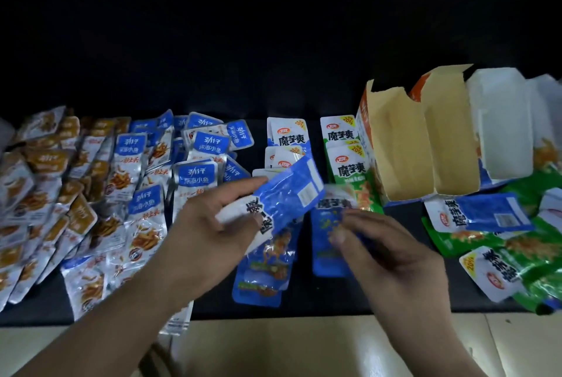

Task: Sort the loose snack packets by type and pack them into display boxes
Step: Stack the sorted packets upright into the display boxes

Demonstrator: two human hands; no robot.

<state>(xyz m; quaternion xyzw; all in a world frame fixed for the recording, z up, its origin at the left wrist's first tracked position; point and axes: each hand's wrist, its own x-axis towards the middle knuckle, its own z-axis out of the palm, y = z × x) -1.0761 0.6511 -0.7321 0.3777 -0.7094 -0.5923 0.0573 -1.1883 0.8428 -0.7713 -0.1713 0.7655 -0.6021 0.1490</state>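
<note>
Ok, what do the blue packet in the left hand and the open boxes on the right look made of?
The blue packet in the left hand looks like glossy plastic film, perhaps foil-lined: it glints and wrinkles. The open boxes look like thin cardboard, matte and unprinted inside, two tan and one white, with a ragged torn top edge.

Near edge: thin bare strip of tabletop (319, 297) between the two wrists.
Far side: dark bare stretch behind all the rows, open across the full width.
Left: fish packets (91, 194) overlapping thickly, packed edge to edge.
Centre: left grip (213, 230) holding a tilted blue packet (289, 194), right grip (389, 255) pinching a second blue packet (330, 245), both covering the blue rows (264, 267) beneath.
Gap: narrow dark lane between the blue rows and green rows (349, 172).
Right: open display boxes (425, 139), mouths facing the viewer; green heap (517, 242) crowding their near side.
</note>
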